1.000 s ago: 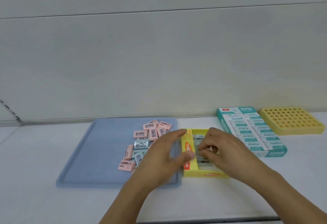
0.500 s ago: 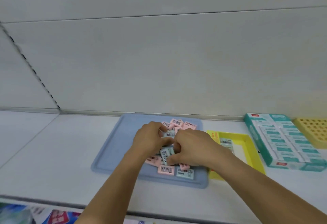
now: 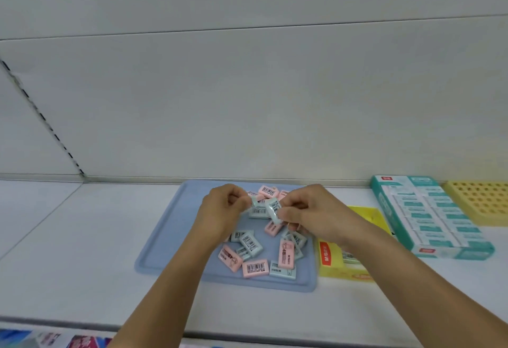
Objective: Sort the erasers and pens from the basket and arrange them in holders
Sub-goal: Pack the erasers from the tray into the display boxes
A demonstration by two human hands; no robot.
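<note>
- Pale-blue and pink erasers (image 3: 255, 267) lay loose in a heap on the blue tray (image 3: 165, 240), which sat on the white surface (image 3: 68, 251); by my reckoning more than a dozen were left to sort.
- My left hand (image 3: 222, 207) was curled, its fingertips pinching a pale-blue eraser (image 3: 254, 201) above the far part of the heap.
- My right hand (image 3: 308, 210) was curled too, thumb and fingers gripping a second pale-blue eraser (image 3: 275, 210), tilted on its edge, just beside the one in my left.
- Both held erasers were lifted clear of the tray, so I judged this a picking-up step, with placing not yet done.
- To the right of the tray stood the yellow box (image 3: 330, 265). My right forearm hid most of its inside; a little pale packaging showed there, so I judged it had only a few erasers in it.
- Further right, the teal box (image 3: 428, 218) looked full of neat rows of white-and-teal erasers; that part seemed done.
- At the far right sat the yellow holder with round holes (image 3: 478, 202), and every hole I could see was bare. No pens were in view, so I judged the pen half of the job not begun.
</note>
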